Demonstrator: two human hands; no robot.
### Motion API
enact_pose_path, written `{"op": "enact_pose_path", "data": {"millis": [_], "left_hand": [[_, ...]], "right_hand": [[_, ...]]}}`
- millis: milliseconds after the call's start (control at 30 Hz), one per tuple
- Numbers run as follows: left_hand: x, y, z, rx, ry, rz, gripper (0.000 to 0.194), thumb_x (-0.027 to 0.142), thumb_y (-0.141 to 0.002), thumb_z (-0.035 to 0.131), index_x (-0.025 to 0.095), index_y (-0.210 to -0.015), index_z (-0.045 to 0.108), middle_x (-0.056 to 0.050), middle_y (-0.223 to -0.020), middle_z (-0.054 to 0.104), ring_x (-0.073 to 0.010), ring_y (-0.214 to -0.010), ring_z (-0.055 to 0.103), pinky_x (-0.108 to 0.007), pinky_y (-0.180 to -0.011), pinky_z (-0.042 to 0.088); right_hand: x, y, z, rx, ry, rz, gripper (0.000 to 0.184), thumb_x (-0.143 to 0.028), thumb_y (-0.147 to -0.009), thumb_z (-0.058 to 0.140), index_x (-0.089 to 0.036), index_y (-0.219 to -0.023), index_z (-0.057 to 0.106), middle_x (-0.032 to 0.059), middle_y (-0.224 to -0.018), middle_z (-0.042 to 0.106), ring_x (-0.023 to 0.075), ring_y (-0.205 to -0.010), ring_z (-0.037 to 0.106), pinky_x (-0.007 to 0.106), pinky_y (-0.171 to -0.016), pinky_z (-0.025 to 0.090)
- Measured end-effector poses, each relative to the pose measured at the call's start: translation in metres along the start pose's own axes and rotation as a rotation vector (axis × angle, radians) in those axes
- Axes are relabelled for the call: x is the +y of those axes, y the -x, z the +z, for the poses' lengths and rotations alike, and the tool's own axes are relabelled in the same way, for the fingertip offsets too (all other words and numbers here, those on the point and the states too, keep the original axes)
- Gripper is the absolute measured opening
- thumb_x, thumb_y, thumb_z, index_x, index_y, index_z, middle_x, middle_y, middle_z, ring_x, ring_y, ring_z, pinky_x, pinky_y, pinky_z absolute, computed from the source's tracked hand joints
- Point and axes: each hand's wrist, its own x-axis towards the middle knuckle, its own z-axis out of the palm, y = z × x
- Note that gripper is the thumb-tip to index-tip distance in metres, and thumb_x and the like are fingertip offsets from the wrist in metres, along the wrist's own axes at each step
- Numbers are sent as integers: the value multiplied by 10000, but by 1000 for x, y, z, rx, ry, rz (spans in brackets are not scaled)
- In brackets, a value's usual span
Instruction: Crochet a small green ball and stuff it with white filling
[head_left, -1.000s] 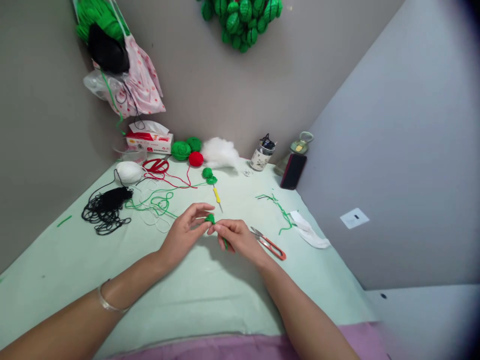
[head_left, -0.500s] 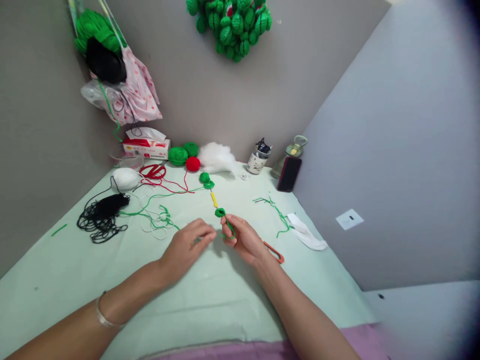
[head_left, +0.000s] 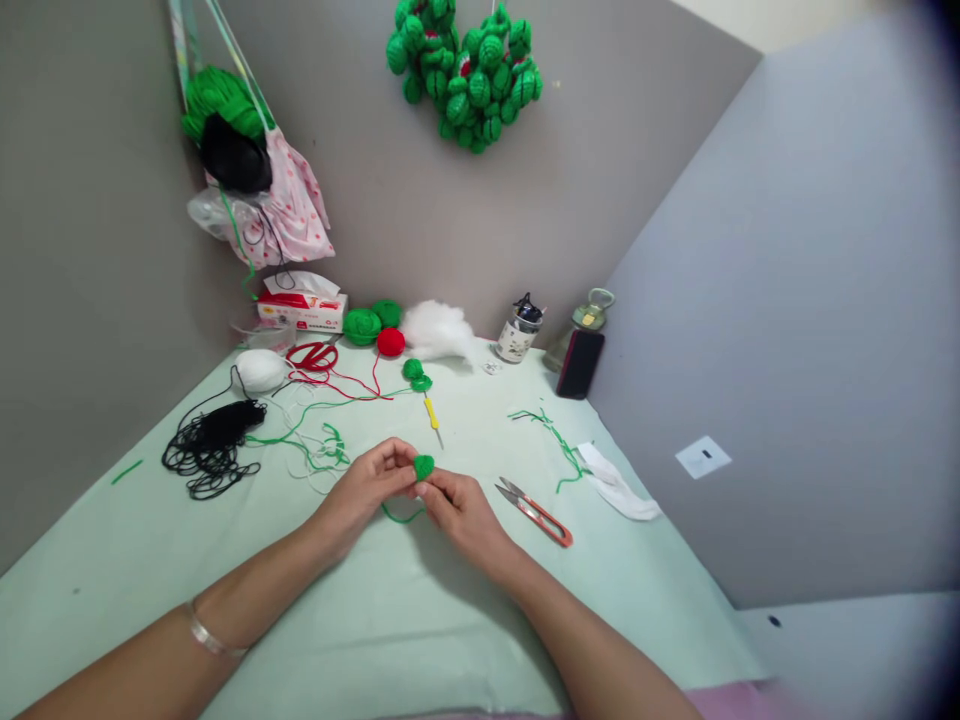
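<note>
Between my two hands is a small green crocheted piece [head_left: 424, 467], held just above the table. The fingers of my left hand [head_left: 375, 485] pinch its left side. My right hand [head_left: 459, 508] grips it from the lower right with thumb and fingers. A green yarn tail [head_left: 403, 517] hangs below, between the hands. Beyond them lies a crochet hook [head_left: 430, 412] with a yellow handle, its far end by small green crocheted pieces [head_left: 417, 374]. Orange-handled thread snips [head_left: 535, 512] rest to the right of my right hand.
Black yarn [head_left: 217, 440], a white yarn ball [head_left: 260, 370] and red scissors [head_left: 312, 357] lie at left. Green yarn balls [head_left: 363, 326], a red ball [head_left: 390, 342] and white stuffing [head_left: 439, 330] line the back. A phone [head_left: 580, 364] leans at right, near green yarn scraps [head_left: 559, 440].
My left hand has joined my right hand on the green crocheted piece, which has come nearer and turned. The thread snips now show fully. The view has tilted up slightly.
</note>
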Motion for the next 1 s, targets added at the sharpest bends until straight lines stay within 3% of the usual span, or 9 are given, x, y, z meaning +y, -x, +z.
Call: {"op": "enact_pose_path", "data": {"millis": [100,233,333,567,633,733,833,933,1000], "left_hand": [[1,0,-1,44,-73,51,158,335,-823,678,194,-859,616,11,-736,626,-170,-726,611,-289,-727,485],[-3,3,2,94,-172,146,79,276,-814,660,204,-823,630,-5,-820,641,-190,-827,613,-314,-812,494],[-7,3,3,86,-202,195,125,306,-843,630,204,-913,648,-32,-923,666,-214,-914,639,-347,-869,514],[-9,2,1,30,-239,194,119,303,-893,576,195,-886,625,-28,-869,662,-197,-831,657,-339,-813,540],[-8,0,-2,32,-248,184,118,298,-887,577,192,-882,628,-31,-872,666,-197,-835,656,-334,-812,532],[-9,-4,-7,43,-247,164,156,323,-897,555,190,-919,634,-38,-888,674,-196,-832,658,-329,-795,534],[-12,-8,-11,70,-251,146,162,327,-888,560,196,-955,627,-39,-918,667,-191,-828,651,-323,-775,539],[-17,-12,-14,114,-278,131,98,291,-879,570,214,-939,581,-15,-869,630,-179,-769,618,-311,-726,517],[-21,-14,-14,129,-298,134,50,270,-885,563,223,-894,549,-4,-838,605,-177,-749,600,-312,-719,500]], "right_hand": [[0,-1,-1,10,7,-4,303,-420,-959,515,-191,-789,616,-27,-693,493,131,-662,404,263,-628,312],[-4,-3,-2,93,5,48,416,-531,-940,533,-216,-678,461,-44,-643,359,131,-636,333,269,-589,260],[-5,-4,-4,86,-11,65,451,-566,-932,527,-224,-661,411,-47,-631,338,129,-628,326,269,-578,248],[-9,-5,-7,5,-69,92,443,-553,-938,529,-217,-667,430,-55,-611,349,114,-591,317,262,-564,251],[-11,-5,-12,-35,-82,108,401,-527,-940,542,-204,-704,506,-50,-615,407,115,-585,360,262,-576,289],[-13,-5,-24,-62,-46,162,294,-475,-935,584,-190,-949,657,-15,-709,571,141,-637,506,275,-632,377],[-19,1,-41,28,108,171,307,-441,-939,601,-245,-1165,669,37,-919,703,186,-774,610,302,-693,428],[-32,11,-59,37,262,123,291,-415,-957,585,-330,-1224,661,50,-1238,694,209,-907,639,329,-742,464],[-41,12,-73,-11,358,110,256,-408,-962,583,-352,-1191,683,41,-1223,707,225,-941,652,352,-784,485]]}}
